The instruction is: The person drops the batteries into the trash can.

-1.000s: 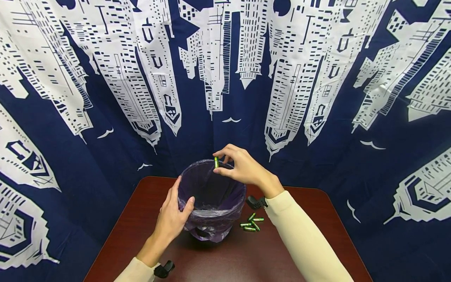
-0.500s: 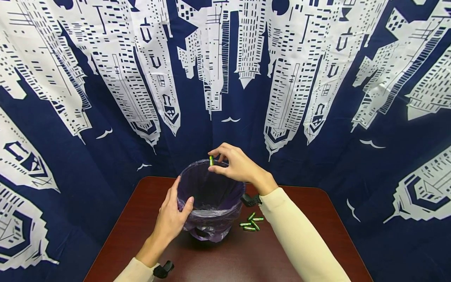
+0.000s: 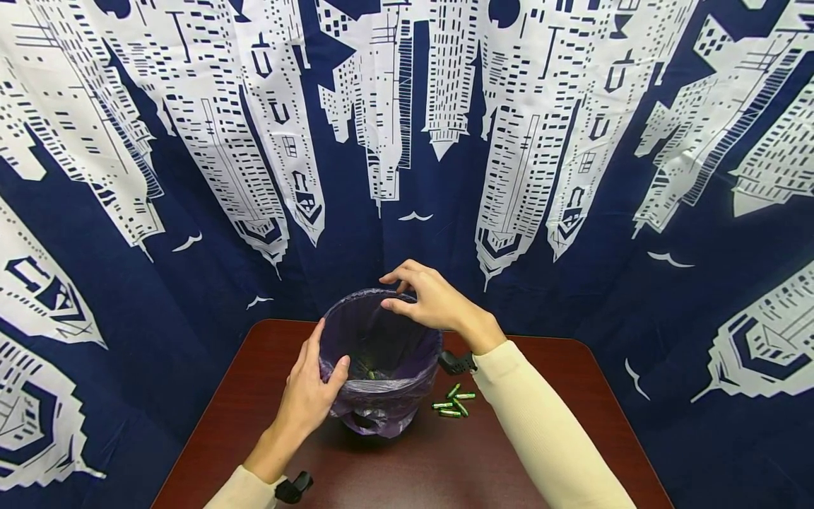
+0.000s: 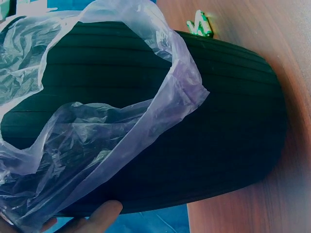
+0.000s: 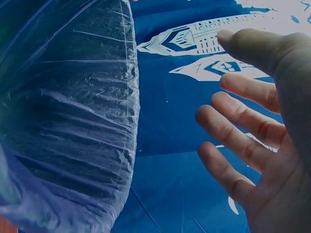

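Note:
My left hand (image 3: pixel 309 385) rests with fairly straight fingers against the left side of a dark trash bin (image 4: pixel 233 116), its thumb by the front rim. A translucent purple bag (image 3: pixel 388 396) lines the bin and folds down over the rim. Above the opening's far right part, my right hand (image 3: pixel 432 297) has its thumb and fingers apart, with nothing between them; the right wrist view shows its fingers spread. Inside the bin a small green battery (image 3: pixel 372 374) shows low down, partly unclear.
Several green batteries (image 3: pixel 453 405) lie in a loose group on the reddish-brown table (image 3: pixel 521 438), right of the bin. A dark blue curtain (image 3: pixel 439 233) with white printed buildings hangs behind and to both sides.
My right hand moved slightly left over the bin, then let go of the battery it was pinching. A green spot now shows inside the bin. The left hand stayed put.

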The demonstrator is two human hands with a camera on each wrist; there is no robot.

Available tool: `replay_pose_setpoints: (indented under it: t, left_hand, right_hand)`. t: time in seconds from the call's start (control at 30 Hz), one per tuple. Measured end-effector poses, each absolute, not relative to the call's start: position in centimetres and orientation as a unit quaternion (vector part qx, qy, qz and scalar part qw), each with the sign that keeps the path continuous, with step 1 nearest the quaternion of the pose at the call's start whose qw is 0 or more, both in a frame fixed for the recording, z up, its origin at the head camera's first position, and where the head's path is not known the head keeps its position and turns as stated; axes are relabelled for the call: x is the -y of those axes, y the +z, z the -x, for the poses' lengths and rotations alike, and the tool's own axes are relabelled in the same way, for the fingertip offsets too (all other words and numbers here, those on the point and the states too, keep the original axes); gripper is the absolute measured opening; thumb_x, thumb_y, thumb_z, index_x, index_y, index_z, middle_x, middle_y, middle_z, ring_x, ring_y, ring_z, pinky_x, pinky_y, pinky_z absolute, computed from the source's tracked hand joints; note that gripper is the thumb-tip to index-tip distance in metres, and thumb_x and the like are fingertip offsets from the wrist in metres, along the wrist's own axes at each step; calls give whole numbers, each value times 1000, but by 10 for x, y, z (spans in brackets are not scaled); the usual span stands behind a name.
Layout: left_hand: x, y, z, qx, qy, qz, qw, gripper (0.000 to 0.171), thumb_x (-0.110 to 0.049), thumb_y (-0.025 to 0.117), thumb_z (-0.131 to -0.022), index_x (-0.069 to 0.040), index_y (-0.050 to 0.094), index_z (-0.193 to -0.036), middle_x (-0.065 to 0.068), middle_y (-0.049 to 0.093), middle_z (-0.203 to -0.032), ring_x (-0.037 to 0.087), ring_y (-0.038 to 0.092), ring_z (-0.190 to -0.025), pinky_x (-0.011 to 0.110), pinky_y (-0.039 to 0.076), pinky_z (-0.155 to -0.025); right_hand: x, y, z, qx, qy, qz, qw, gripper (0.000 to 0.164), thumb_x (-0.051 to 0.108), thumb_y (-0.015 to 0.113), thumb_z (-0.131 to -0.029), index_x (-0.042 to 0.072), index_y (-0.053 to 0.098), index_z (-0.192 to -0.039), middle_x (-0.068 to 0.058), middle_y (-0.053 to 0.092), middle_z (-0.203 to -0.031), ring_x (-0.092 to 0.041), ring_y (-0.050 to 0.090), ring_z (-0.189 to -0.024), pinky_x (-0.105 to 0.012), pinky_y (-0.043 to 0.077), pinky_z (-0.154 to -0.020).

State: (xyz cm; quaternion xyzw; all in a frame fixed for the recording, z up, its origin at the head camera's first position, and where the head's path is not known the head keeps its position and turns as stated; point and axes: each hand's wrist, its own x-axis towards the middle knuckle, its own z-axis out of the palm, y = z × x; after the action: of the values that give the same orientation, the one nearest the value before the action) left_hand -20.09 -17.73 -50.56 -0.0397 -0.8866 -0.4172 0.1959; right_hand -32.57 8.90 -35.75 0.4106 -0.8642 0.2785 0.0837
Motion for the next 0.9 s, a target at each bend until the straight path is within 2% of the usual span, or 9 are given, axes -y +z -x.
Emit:
replay_pose_setpoints:
  t: [0.13,0.3,0.43,0.5,0.57,0.77,0.9]
  left_hand:
    - [179,-501,199,894,-408,33,180,94,-50,73,-111,-27,24,-188,18,42,-187,54,58,-160,82,52,-121]
    - [183,-495,195,914,-373,24,156,97,-58,69,-111,-26,22,-188,17,40,-188,54,63,-156,81,56,-117]
    - [187,-487,193,929,-338,26,149,99,-63,68,-110,-23,23,-188,16,32,-190,55,75,-135,72,68,-96]
    - [188,-483,194,935,-320,23,149,99,-65,68,-109,-23,25,-187,16,27,-192,52,79,-125,64,70,-84]
    - [190,-480,195,941,-305,20,146,98,-66,68,-108,-22,28,-186,15,23,-193,50,81,-121,60,70,-78]
    - [188,-463,200,947,-289,6,141,93,-71,62,-110,-13,41,-180,16,26,-191,47,76,-135,70,67,-90]
    - [182,-450,210,949,-276,-8,151,89,-74,58,-111,-6,51,-168,19,34,-186,44,74,-131,67,66,-93]
  right_hand:
    - [-94,-359,326,864,277,-411,90,43,28,85,-109,10,79,-147,-11,76,-139,-26,79,-118,-49,65,-103]
    - [-104,-362,327,864,283,-407,90,41,27,84,-109,9,79,-146,-14,77,-140,-28,80,-118,-53,66,-103]
    - [-115,-367,328,865,289,-398,97,39,25,84,-109,10,80,-145,-11,77,-139,-29,80,-118,-55,66,-102]
    - [-121,-370,329,866,294,-392,98,38,24,84,-109,10,80,-144,-9,77,-138,-31,80,-117,-55,66,-102]
    - [-128,-373,330,868,297,-386,100,37,24,85,-109,9,81,-143,-9,78,-137,-32,81,-116,-53,67,-102]
    - [-149,-383,331,876,298,-367,100,35,23,84,-109,9,81,-142,-9,78,-135,-29,82,-113,-52,67,-99]
    - [-161,-389,333,880,301,-354,101,34,22,84,-110,10,82,-142,-9,79,-134,-26,82,-111,-56,67,-104]
